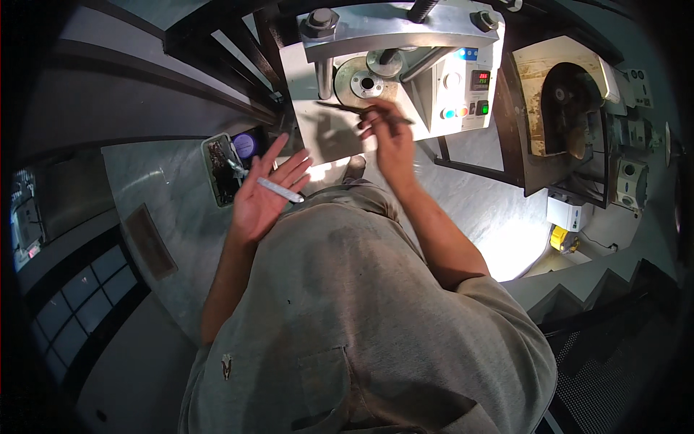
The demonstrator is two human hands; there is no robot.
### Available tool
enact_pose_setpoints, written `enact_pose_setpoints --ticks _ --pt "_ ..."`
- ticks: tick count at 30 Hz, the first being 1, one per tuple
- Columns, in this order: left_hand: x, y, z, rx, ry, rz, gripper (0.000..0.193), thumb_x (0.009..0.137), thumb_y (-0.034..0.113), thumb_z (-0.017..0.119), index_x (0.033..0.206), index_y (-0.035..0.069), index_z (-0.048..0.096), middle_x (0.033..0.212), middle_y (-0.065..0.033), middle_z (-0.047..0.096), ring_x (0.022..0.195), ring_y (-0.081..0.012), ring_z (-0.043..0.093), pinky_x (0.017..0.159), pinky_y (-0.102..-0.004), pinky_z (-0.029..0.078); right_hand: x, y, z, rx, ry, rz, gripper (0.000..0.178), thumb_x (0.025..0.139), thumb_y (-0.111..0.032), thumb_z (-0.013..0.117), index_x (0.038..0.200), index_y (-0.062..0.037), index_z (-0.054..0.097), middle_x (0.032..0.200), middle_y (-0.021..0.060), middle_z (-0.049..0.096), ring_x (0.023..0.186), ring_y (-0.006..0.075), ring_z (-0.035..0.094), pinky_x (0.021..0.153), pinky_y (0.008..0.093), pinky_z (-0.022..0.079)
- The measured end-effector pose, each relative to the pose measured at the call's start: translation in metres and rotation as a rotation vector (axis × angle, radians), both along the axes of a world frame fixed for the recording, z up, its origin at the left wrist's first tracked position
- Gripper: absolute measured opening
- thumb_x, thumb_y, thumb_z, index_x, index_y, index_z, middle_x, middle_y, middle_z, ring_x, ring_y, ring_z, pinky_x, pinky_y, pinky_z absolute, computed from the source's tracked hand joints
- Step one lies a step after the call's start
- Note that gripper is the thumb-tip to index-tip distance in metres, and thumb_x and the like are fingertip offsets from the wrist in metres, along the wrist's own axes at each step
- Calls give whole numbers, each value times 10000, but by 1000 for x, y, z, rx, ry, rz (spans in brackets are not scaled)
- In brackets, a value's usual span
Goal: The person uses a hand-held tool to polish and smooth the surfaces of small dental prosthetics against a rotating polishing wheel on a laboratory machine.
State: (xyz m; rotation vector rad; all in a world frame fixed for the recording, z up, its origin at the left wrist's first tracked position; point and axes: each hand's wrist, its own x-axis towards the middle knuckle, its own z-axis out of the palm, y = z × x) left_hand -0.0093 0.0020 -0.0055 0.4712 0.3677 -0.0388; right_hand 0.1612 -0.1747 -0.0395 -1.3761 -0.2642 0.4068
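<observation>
My left hand (262, 199) is turned palm up with its fingers stretched out and apart. Across the palm lies a short whitish stick (280, 189), one end jutting past the hand's right edge; its exact kind is unclear. My right hand (390, 141), above the front of the press's white base, pinches a slender dark pointed tool (338, 107), possibly tweezers. The tool's tip points left, below the round metal plate (347, 83) of the bench press (401, 40). A small round die with a dark central hole (367, 84) sits on that plate.
Steel posts and a thick top plate frame the press; its control panel (463, 90) has lit buttons and a display. Left of it are an open container (220, 170) and a purple-lidded jar (244, 145). A stained machine housing (567, 101) stands at right, with a yellow object (560, 239) below.
</observation>
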Motion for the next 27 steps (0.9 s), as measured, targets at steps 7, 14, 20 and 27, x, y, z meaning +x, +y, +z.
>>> enact_pose_setpoints --ticks 7,14,20,27 --pt "-81 54 -85 26 359 455 389 1015 358 446 1140 10 564 644 15 437 595 -129 455 784 -366 478 68 -48 -11 -465 -228 -55 189 912 -95 609 1086 -27 635 1013 79 679 890 142 657 693 264 515" --pt "-135 61 -148 198 791 613 326 976 368 531 915 51 577 563 42 282 488 -107 327 583 -314 403 94 -20 -24 -598 -387 106 239 950 -214 573 1044 -5 639 939 163 648 832 303 652 721 376 500" --pt "-202 45 -207 294 1019 485 318 988 350 503 954 40 563 556 44 245 450 -103 262 496 -291 341 94 4 -24 -697 -405 36 210 930 -213 591 1004 -23 645 926 178 641 848 367 627 752 425 489" --pt "-373 18 -345 719 1117 425 383 913 416 587 859 37 606 597 22 378 482 -98 354 435 -275 288 102 12 -52 -715 -773 -168 209 871 -193 655 1030 -57 663 830 143 700 707 361 662 695 415 517"
